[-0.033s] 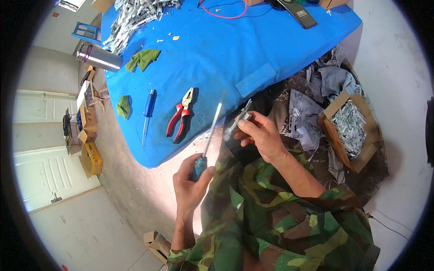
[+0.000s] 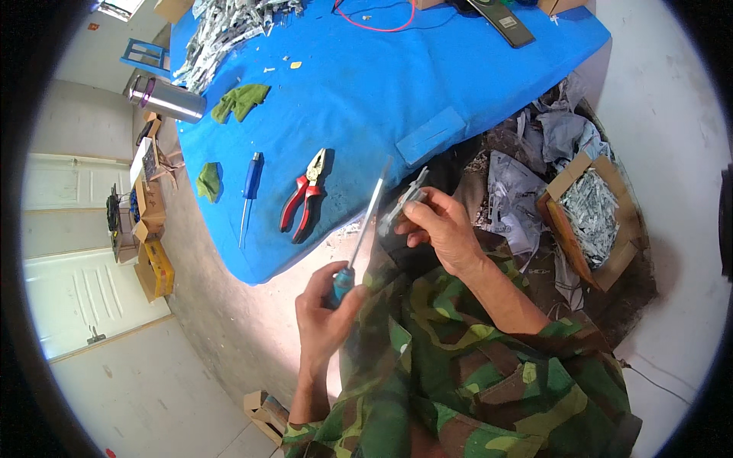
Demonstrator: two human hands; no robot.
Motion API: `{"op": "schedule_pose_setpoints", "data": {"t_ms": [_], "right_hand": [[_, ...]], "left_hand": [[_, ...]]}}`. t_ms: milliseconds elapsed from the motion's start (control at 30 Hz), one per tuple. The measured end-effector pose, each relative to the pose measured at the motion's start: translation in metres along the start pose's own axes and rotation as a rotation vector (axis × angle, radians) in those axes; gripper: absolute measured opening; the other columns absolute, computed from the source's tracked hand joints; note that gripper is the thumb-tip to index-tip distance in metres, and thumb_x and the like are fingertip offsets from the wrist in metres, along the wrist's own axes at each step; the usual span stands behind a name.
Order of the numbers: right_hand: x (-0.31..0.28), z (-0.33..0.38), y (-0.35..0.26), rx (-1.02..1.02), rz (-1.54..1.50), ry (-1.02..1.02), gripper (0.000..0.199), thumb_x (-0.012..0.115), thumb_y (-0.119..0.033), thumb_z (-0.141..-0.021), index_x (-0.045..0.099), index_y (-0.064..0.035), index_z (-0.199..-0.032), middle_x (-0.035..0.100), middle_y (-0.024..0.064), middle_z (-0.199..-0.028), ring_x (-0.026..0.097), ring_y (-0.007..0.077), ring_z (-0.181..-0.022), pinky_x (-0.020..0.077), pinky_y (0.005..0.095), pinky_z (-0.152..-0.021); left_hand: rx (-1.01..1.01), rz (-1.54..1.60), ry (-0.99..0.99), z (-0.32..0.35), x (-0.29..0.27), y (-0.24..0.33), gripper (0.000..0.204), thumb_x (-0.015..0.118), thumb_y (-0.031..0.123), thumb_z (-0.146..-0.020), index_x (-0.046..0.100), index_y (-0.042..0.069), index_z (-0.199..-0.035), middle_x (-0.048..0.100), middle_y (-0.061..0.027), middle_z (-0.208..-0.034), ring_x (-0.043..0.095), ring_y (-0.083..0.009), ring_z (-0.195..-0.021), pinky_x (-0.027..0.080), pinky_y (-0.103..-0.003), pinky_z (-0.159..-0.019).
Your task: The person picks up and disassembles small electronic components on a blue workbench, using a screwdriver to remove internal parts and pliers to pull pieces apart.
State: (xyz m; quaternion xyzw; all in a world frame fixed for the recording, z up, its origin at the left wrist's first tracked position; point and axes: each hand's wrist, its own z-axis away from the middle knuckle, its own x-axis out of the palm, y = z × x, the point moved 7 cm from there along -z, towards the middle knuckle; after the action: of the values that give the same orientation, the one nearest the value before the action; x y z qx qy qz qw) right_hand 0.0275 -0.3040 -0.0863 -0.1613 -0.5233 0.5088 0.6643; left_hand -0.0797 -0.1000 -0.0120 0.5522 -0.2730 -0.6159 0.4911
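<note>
My left hand is closed round the teal handle of a screwdriver, its long shaft slanting up and to the right. In my right hand a small grey metal part, slim and elongated, is pinched between thumb and fingers. The shaft passes just left of this part; whether they touch I cannot tell. Beyond my left hand, on the blue-covered table, lie red-and-black pliers and a second screwdriver with a blue handle.
Green cloth pieces and a steel flask are at the table's left side. A heap of grey metal parts covers its far left. To my right stands a cardboard box of similar parts, beside grey plastic bags.
My left hand has shifted slightly right with the screwdriver, bringing the shaft nearer to the metal part. My right hand stays almost in place.
</note>
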Motion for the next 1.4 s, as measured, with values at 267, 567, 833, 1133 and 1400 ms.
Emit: {"op": "schedule_pose_setpoints", "data": {"t_ms": [267,567,833,1133,1400], "right_hand": [[-0.03,-0.007,-0.016,-0.083,-0.187,0.163,0.022,0.065,-0.028,-0.101,0.065,-0.0066,-0.104,0.072,0.0084,-0.094,0.073,0.0162,-0.079,0.0553,0.0241,-0.058],[-0.041,-0.006,-0.023,-0.145,-0.188,0.221,0.022,0.065,-0.026,-0.1,0.064,-0.0048,-0.106,0.072,0.0089,-0.097,0.072,0.0155,-0.084,0.0561,0.0231,-0.06],[-0.044,-0.003,-0.021,-0.159,-0.184,0.22,0.022,0.066,-0.023,-0.099,0.063,-0.0036,-0.108,0.072,0.008,-0.099,0.072,0.0155,-0.085,0.0567,0.0238,-0.062],[-0.048,0.0,-0.025,-0.216,-0.198,0.225,0.022,0.067,-0.022,-0.1,0.063,-0.0033,-0.11,0.072,0.008,-0.101,0.071,0.015,-0.086,0.0573,0.0242,-0.063],[-0.045,0.003,-0.024,-0.229,-0.169,0.179,0.024,0.063,-0.024,-0.103,0.063,-0.0025,-0.113,0.072,0.0092,-0.103,0.072,0.0157,-0.086,0.0576,0.0241,-0.065]], "left_hand": [[0.031,-0.183,-0.113,0.022,0.016,0.019,0.043,0.075,0.023,-0.089,0.062,0.0,-0.123,0.065,-0.0031,-0.079,0.055,-0.0092,-0.069,0.043,-0.025,-0.062],[0.004,-0.219,-0.137,0.022,0.034,0.022,0.045,0.072,0.027,-0.093,0.061,-0.004,-0.125,0.067,-0.0052,-0.084,0.056,-0.0099,-0.072,0.045,-0.026,-0.064],[-0.038,-0.168,-0.158,0.016,0.043,0.02,0.043,0.069,0.023,-0.096,0.061,-0.006,-0.126,0.068,-0.0062,-0.091,0.058,-0.0104,-0.08,0.046,-0.026,-0.07],[-0.071,-0.173,-0.155,0.017,0.051,0.021,0.042,0.069,0.021,-0.096,0.061,-0.006,-0.127,0.066,-0.0053,-0.092,0.058,-0.0108,-0.081,0.047,-0.026,-0.071],[-0.11,-0.088,-0.162,0.019,0.063,0.03,0.041,0.068,0.021,-0.097,0.061,-0.006,-0.127,0.066,-0.0044,-0.093,0.058,-0.0115,-0.082,0.047,-0.026,-0.073]]}}
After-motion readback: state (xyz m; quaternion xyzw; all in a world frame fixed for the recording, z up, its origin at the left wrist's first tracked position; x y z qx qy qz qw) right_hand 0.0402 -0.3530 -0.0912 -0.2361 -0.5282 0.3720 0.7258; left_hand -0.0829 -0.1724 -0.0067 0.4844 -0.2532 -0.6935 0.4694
